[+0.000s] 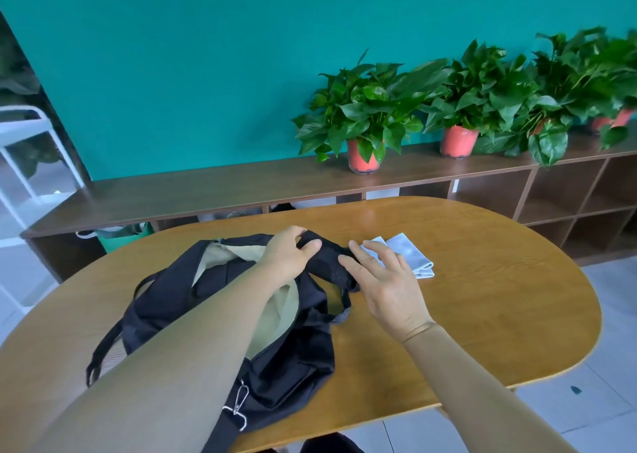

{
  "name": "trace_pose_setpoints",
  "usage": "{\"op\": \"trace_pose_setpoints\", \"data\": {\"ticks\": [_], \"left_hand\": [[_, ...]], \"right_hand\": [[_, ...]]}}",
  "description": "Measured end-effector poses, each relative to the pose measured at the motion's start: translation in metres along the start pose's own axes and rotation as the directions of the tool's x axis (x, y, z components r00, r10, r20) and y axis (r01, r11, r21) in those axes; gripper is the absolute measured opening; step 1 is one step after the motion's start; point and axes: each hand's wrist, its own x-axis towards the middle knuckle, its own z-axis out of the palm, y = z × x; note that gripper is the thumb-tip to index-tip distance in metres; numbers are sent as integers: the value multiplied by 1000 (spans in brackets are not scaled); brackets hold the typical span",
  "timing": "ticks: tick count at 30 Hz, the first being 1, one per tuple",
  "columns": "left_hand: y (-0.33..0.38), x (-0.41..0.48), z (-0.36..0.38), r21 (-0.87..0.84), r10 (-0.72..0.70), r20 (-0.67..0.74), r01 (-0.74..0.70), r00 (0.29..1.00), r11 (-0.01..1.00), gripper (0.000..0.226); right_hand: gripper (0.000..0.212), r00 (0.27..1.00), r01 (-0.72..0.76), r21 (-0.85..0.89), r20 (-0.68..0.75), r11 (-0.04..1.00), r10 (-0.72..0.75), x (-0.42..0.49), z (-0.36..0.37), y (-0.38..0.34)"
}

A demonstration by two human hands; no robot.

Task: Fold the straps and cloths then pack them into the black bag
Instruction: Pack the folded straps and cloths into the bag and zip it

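Observation:
The black bag (296,366) lies open on the wooden table (482,314), showing its beige lining (275,318). My left hand (289,256) grips a folded black strap (331,263) just past the bag's far rim. My right hand (382,280) hovers beside the strap with fingers spread, its fingertips touching the strap's right side. A folded light grey cloth (410,252) lies flat on the table just behind my right hand, partly hidden by it. A loose dark strap loop (339,314) trails from the bag below the hands.
A metal clip (238,408) hangs at the bag's near end. Bag handles (103,345) spill to the left. Behind the table runs a low wooden shelf (206,190) with potted plants (362,115) against a teal wall. A white frame (24,149) stands far left.

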Motion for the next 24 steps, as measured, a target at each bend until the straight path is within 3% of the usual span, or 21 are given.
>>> {"op": "trace_pose_setpoints", "data": {"ticks": [3, 5, 7, 9, 11, 16, 18, 24], "left_hand": [[-11, -7, -12, -130, -44, -51, 37, 998, 991, 44], [-19, -13, -19, -215, -70, -85, 50, 994, 975, 33], [-26, -19, -26, -277, -88, -121, 51, 989, 960, 24], [-31, -26, -34, -277, -98, -164, 50, 982, 960, 25], [-36, -30, -41, -248, -122, -196, 71, 973, 966, 31], [-64, -46, -62, -181, -187, -221, 148, 957, 972, 40], [-81, -54, -68, -97, -187, -216, 169, 959, 981, 32], [-108, -81, -81, 229, -196, -168, 231, 966, 946, 43]], "right_hand": [[38, 994, -104, 37, -18, 994, 105, 6, 4, -14], [35, 960, -279, 116, 42, 953, 276, 10, 2, -25], [39, 841, -541, 281, 193, 793, 506, 19, -1, -38], [44, 695, -717, 429, 375, 550, 613, 31, -1, -50], [43, 621, -766, 536, 475, 354, 624, 44, 1, -62], [42, 507, -824, 555, 629, 117, 589, 68, 9, -89], [43, 487, -852, 505, 671, 136, 559, 73, 16, -103], [41, 466, -871, 243, 685, 428, 560, 70, 35, -138]]}}
